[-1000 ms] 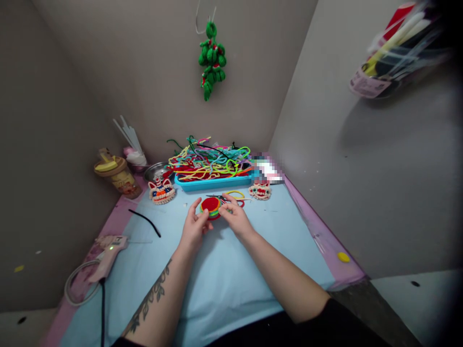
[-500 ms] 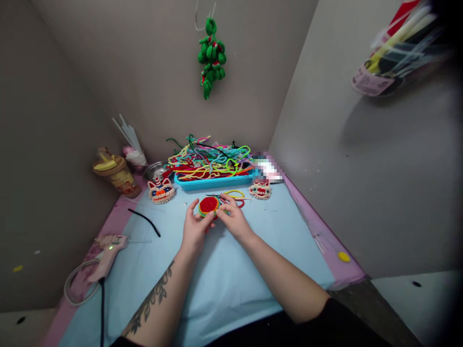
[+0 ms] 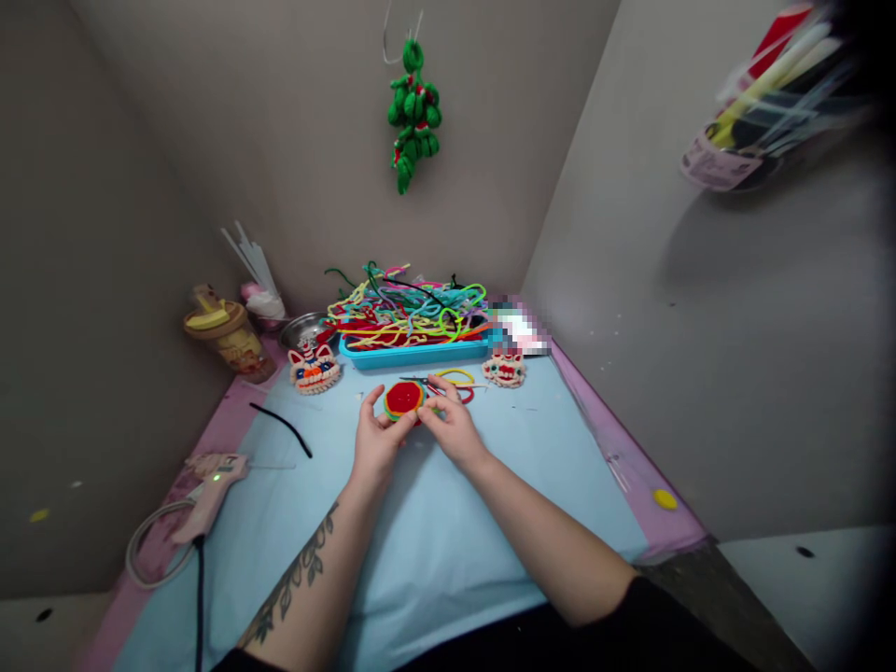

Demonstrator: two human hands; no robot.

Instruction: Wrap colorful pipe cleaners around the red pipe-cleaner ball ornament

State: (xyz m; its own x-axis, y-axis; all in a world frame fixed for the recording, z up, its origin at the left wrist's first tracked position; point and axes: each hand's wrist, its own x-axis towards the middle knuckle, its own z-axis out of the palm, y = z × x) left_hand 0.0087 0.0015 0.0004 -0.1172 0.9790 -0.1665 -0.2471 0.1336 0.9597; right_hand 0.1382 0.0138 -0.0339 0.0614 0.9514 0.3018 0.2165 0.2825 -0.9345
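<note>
A round coiled pipe-cleaner disc (image 3: 404, 399), red in the middle with green and yellow rings, is held just above the light blue table mat (image 3: 420, 541). My left hand (image 3: 375, 442) pinches its left edge with thumb and fingers. On the disc's right edge my right hand (image 3: 454, 426) is closed, fingers curled. Behind the hands lie loose yellow and red pipe-cleaner loops (image 3: 456, 378).
A blue tray (image 3: 413, 353) piled with coloured pipe cleaners stands at the back. Two small lion-face pieces (image 3: 313, 368) (image 3: 503, 369) flank it. A pink glue gun (image 3: 206, 486) with cord lies at left, near a black pipe cleaner (image 3: 281, 426). A yellow cup (image 3: 222, 336) and metal bowl (image 3: 301, 329) sit at back left.
The disc has been drawn slightly nearer and turned between the fingers; both hands stay on it in almost the same place.
</note>
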